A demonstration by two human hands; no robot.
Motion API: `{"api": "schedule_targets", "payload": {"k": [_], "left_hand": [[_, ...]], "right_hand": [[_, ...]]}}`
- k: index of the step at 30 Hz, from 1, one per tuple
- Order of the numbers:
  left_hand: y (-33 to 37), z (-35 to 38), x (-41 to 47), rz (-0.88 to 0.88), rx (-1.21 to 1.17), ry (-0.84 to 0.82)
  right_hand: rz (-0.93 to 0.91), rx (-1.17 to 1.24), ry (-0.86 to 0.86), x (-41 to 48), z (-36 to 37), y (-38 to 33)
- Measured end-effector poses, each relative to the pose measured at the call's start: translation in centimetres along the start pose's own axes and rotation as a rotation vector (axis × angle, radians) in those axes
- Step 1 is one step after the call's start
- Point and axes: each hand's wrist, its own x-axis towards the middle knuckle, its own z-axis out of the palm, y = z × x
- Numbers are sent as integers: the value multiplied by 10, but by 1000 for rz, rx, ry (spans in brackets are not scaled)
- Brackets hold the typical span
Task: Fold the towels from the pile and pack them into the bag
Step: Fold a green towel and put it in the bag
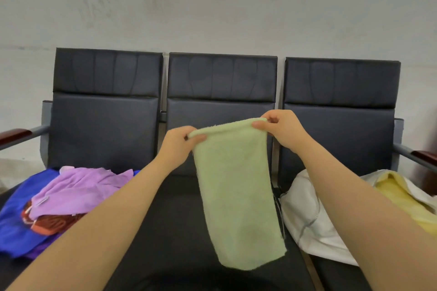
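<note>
**Our left hand (179, 142) and right hand (281, 130) pinch the green towel (236, 196)**

We grip its top corners, hands apart, and it hangs as a narrow strip above the middle seat (179, 220). On our left lies the pile (78, 194) of towels; on our right the white bag (305, 215) holds a yellow towel (399, 198)

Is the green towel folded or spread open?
Folded at least once: the green towel hangs as a narrow strip, its top edge doubled between the left hand and right hand.

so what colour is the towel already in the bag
Pale yellow. The towel lies inside the white bag on the right seat, seen in the head view.
</note>
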Motion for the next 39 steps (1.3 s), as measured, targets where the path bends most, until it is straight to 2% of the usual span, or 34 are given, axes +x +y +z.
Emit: {"api": "schedule_targets", "payload": {"k": [6, 10, 14, 17, 20, 24, 27, 33, 36, 39], "left_hand": [[30, -21, 21, 26, -67, -24], [36, -37, 20, -36, -184, -38], [41, -44, 19, -98, -378, -214], [47, -43, 21, -107, -417, -290], [44, -36, 27, -158, -383, -264], [27, -19, 37, -312, -213, -267], [25, -8, 46, -340, -218, -184], [27, -12, 49, -299, -285, -52], [13, -15, 27, -238, -195, -126], [-17, -10, -16, -215, -67, -286]], "right_hand": [[-22, 87, -12, 0, -14, -7], [28, 185, -184, -6, -27, -11], [97, 481, -331, -13, -32, -17], [99, 542, -385, -13, -31, -16], [138, 468, -333, -6, -30, -7], [265, 280, -179, 5, -18, 8], [291, 320, -86, 12, -3, 12], [205, 407, 33, 13, 6, 9], [150, 214, 38, -7, 12, 19], [116, 95, -47, -48, 29, 41]]}}
